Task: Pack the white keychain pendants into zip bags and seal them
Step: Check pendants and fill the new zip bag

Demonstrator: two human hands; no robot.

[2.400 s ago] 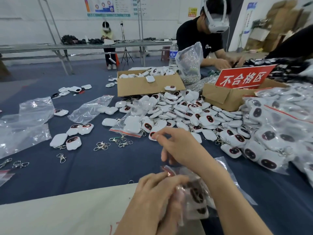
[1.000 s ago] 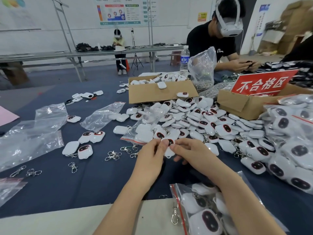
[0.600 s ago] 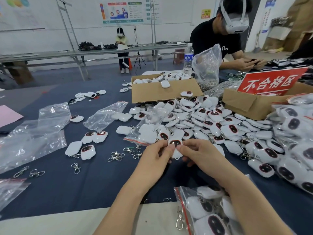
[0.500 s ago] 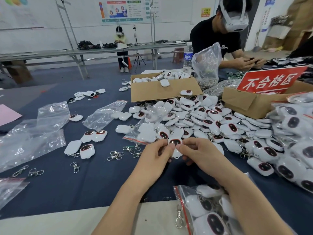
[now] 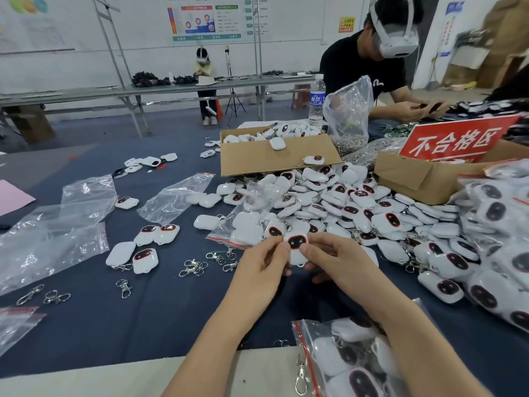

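2 hands, L (image 5: 262, 260) & R (image 5: 340, 260), pinch 1 pendant (image 5: 296, 247)

Bright even indoor light, soft shadows; glare on clear plastic bags (image 5: 54, 239) left of frame; wide-angle warp, edges blurry.

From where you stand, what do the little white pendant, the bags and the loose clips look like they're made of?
Pendant held in both hands: apparently hard glossy plastic, smooth white shell with a dark, red-rimmed face. Bags: thin clear plastic film, crinkled and see-through; the nearest bag has a red zip strip. Clips: probably metal, silvery and glinting.
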